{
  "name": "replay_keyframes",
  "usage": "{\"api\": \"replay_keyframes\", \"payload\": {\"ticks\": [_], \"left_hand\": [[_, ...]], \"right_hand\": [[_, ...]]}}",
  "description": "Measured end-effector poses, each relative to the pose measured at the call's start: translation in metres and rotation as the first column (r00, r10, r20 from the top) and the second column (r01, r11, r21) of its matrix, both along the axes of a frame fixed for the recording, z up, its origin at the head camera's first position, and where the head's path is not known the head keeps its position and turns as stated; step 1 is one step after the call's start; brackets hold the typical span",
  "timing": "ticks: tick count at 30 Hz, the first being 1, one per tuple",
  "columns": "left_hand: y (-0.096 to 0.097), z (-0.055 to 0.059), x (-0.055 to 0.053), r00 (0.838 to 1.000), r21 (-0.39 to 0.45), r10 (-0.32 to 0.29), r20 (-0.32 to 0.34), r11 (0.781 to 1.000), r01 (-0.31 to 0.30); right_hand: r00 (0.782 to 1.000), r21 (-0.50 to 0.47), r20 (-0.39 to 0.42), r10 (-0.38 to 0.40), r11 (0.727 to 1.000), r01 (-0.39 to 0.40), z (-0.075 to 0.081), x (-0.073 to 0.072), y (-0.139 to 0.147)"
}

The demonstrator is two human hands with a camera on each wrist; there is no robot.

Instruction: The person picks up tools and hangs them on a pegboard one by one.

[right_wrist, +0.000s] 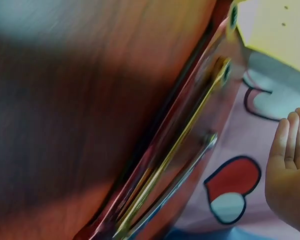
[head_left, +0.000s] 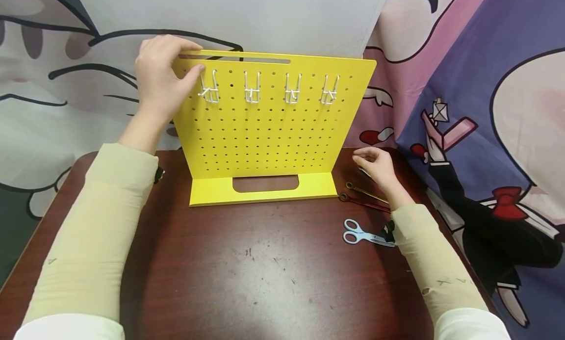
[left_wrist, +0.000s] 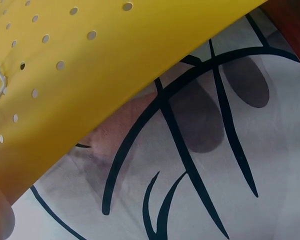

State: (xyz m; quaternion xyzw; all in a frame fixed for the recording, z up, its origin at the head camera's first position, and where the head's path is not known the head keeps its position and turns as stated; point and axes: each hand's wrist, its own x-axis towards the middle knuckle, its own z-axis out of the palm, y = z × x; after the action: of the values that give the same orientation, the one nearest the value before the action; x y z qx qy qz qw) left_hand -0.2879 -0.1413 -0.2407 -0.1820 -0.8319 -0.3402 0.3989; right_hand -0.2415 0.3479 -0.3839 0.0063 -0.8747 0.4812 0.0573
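A yellow pegboard stands upright on its base at the back of the table. My left hand grips its upper left corner, thumb on the front face and fingers at the top edge. Four-sided white wire hooks hang in a row near the top, bearing nothing. To the right of the board, my right hand is above the wrenches with nothing held; its fingers look extended in the right wrist view. Beneath it lie a red wrench, a gold wrench and a silver wrench, side by side.
Light blue scissors lie in front of the wrenches, blades partly hidden by the right wrist. The dark red-brown table reaches back to a printed cloth at the rear and right.
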Motion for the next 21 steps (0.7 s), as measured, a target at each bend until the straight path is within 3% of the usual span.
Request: {"api": "replay_keyframes", "payload": {"ticks": [7, 21], "left_hand": [[-0.001, -0.003, -0.003, 0.999, -0.003, -0.023, -0.044, 1.0, 0.023], [-0.001, -0.003, -0.002, 0.997, -0.011, -0.027, -0.066, 1.0, 0.027]], "right_hand": [[0.999, 0.14, 0.003, -0.034, 0.99, 0.034, -0.026, -0.004, 0.037], [0.996, 0.207, 0.066, -0.059, 0.977, 0.044, -0.047, 0.003, 0.071]]}}
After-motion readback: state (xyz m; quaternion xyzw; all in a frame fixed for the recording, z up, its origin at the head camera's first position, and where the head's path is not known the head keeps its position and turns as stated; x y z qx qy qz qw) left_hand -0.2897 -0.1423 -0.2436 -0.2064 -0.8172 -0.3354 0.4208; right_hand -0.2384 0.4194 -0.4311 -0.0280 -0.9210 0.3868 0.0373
